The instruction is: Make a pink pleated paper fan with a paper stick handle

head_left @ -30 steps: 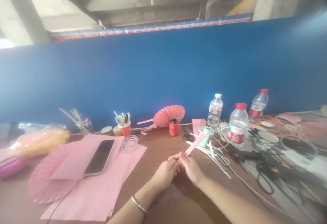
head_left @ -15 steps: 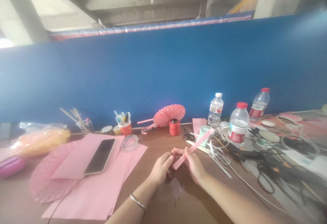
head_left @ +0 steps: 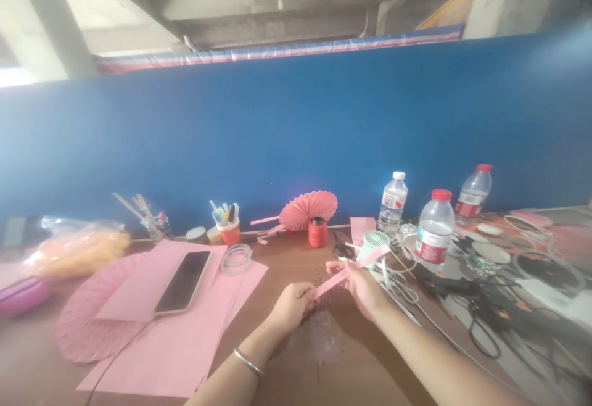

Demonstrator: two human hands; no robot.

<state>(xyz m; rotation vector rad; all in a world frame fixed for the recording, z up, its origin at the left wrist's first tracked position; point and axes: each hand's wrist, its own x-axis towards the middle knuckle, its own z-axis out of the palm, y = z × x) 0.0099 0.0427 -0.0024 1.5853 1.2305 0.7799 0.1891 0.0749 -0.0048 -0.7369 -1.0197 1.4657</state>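
Note:
A narrow folded strip of pink paper [head_left: 330,284] stretches between my two hands above the brown table. Its near-left end is pinched by my left hand [head_left: 293,305], which has a silver bangle at the wrist. Farther along the strip, my right hand [head_left: 362,287] grips it between thumb and fingers, and the upper end sticks out past them. Small dark specks lie on the table beneath. Behind the hands, a pleated pink paper fan [head_left: 308,210] leans by a red jar-like container [head_left: 317,233].
Left of me, a phone [head_left: 182,282] lies on pink paper sheets [head_left: 185,356], near a pleated pink paper piece [head_left: 87,326]. A cup of pens [head_left: 229,232] stands behind. To the right are a mint-green small fan [head_left: 372,244], scissors [head_left: 343,247], water bottles [head_left: 435,233] and tangled cables.
My left hand has closed on the strip's lower end. My right hand has shifted slightly right, and the strip now lies at a flatter slant.

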